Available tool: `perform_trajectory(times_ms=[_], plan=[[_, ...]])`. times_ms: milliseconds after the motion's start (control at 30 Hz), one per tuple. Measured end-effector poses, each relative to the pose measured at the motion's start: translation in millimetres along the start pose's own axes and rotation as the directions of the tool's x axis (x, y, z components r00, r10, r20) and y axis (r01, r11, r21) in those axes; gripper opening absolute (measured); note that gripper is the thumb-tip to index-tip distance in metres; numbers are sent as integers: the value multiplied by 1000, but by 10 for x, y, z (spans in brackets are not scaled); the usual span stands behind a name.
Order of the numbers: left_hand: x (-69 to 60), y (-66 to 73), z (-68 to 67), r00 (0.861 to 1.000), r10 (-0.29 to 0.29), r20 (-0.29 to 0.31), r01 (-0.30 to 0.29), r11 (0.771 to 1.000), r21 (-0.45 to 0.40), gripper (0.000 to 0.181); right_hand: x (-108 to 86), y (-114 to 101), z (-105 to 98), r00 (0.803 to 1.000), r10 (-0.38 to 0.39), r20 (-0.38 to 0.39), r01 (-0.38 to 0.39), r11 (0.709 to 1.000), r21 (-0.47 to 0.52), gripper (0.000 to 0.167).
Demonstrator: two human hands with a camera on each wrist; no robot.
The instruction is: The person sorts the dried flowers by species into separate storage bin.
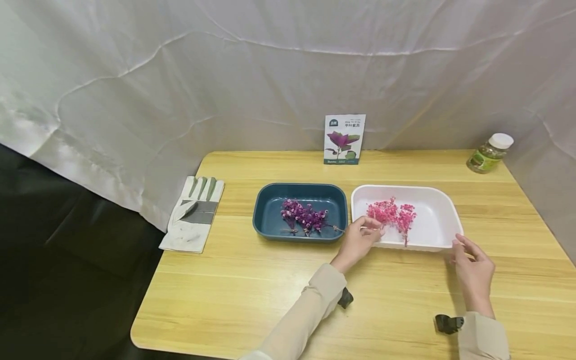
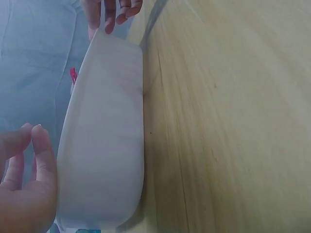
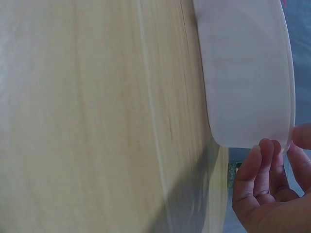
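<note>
Pink dried flowers [image 1: 386,212] lie in the left half of a white tray [image 1: 434,220]. Over the tray's front left edge, my left hand [image 1: 360,241] pinches thumb and forefinger together at the stem end of the left pink sprig. Its fingers hide most of that stem. At the front right corner, my right hand [image 3: 272,189] grips the tray's rim between thumb and fingers. The tray's outer wall [image 2: 104,131] fills the middle of the left wrist view. Left of it, purple dried flowers [image 1: 303,216] lie in a dark blue tray [image 1: 265,227].
A seed packet [image 1: 344,140] stands upright against the curtain at the back. A jar [image 1: 488,154] with a white lid is at the back right. A folded white and grey glove [image 1: 193,220] lies at the table's left edge. The wooden table [image 1: 216,300] extends in front.
</note>
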State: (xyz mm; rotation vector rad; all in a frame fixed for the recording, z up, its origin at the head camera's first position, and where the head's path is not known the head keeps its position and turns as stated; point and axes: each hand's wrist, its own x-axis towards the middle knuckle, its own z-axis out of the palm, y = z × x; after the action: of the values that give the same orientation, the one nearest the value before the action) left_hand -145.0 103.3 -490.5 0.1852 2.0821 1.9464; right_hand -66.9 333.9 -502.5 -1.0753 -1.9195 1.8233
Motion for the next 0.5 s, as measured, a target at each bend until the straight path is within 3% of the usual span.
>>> perform_trajectory(times_ms=[233, 500], plan=[[-93, -54, -136, 999, 30, 30, -30, 999, -13, 15, 1, 0, -5, 1000, 1, 3, -1, 1000, -15, 38], [-262, -164, -444, 999, 52, 17, -50, 996, -79, 20, -6, 8, -39, 1000, 1, 1, -1, 995, -98, 39]])
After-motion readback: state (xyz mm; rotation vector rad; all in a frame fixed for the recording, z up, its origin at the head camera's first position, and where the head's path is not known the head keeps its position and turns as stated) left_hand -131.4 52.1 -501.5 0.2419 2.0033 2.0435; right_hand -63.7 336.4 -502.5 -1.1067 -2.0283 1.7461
